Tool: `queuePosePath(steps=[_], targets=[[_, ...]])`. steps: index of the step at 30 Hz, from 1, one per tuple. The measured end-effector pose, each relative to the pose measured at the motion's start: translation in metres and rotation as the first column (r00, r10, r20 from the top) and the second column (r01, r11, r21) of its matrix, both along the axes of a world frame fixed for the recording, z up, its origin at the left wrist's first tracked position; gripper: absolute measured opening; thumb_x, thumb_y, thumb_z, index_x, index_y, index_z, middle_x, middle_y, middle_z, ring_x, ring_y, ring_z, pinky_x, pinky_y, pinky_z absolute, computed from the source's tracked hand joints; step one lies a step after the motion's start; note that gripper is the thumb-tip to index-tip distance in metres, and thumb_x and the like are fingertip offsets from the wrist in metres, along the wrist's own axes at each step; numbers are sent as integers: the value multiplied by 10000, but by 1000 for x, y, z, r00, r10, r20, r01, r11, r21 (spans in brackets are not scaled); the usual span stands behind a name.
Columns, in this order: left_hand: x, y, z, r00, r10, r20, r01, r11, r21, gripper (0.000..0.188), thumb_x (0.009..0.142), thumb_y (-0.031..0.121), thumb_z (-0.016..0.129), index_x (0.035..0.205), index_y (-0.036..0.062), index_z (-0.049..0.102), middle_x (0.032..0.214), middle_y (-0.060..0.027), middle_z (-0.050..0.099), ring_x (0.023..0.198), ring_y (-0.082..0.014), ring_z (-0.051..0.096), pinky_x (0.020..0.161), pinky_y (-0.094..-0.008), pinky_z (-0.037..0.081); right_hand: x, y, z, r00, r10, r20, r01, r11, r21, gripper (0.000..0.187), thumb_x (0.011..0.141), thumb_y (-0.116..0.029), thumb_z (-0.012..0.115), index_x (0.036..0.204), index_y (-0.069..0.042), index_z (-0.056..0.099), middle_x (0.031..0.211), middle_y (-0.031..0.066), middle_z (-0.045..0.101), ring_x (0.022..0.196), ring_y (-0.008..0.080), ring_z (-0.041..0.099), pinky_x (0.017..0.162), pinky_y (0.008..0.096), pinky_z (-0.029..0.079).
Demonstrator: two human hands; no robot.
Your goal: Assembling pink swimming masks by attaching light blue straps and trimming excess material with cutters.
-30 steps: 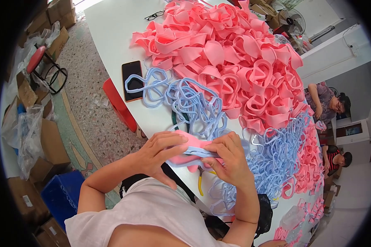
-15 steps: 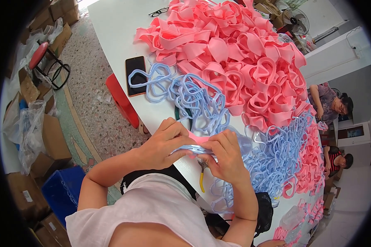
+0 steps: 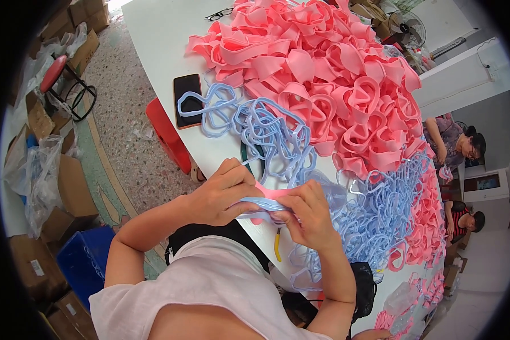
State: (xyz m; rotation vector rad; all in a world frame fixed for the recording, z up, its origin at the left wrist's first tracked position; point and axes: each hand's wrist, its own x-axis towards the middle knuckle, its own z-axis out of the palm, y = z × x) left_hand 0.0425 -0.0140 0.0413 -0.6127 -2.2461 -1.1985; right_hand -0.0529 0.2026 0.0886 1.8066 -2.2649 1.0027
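- The left hand (image 3: 226,194) and right hand (image 3: 309,215) covered both ends of the pale blue strip (image 3: 262,203) and much of the pink band (image 3: 274,193).
- The head of the yellow-handled tool (image 3: 277,246) was hidden.
- A blue loop (image 3: 219,89) crossed the phone (image 3: 187,86), covering part of it.
- The top edge cut off the pink heap (image 3: 300,65).
- The striped-top co-worker (image 3: 458,220) was too small for finger detail.
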Motion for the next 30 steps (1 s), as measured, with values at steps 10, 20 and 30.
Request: queuePosePath(steps=[10, 20, 30], targets=[[11, -15, -2, 997, 76, 4, -75, 992, -103, 255, 778, 179, 752, 997, 71, 678, 905, -38, 514, 850, -228, 448, 801, -346, 357, 2, -17, -13, 998, 33, 50, -31, 999, -34, 225, 746, -104, 744, 930, -33, 636, 861, 73, 542, 784, 259, 489, 689, 365, 379], [14, -20, 5, 962, -18, 271, 1, 998, 64, 264, 761, 195, 781, 991, 84, 714, 900, -31, 555, 886, -214, 483, 843, -332, 355, 5, -23, -20, 990, 67, 122, -59, 996, -72, 234, 719, -62, 734, 924, -19, 631, 832, 85, 515, 774, 268, 478, 689, 367, 392], [24, -40, 11, 967, 109, 232, -123, 991, 45, 251, 720, 138, 785, 959, 80, 734, 873, -44, 572, 866, -218, 503, 810, -332, 391, 2, -20, 4, 989, -16, 149, 28, 997, -77, 311, 740, -92, 751, 1030, -52, 645, 903, 93, 565, 872, 273, 544, 762, 358, 435]])
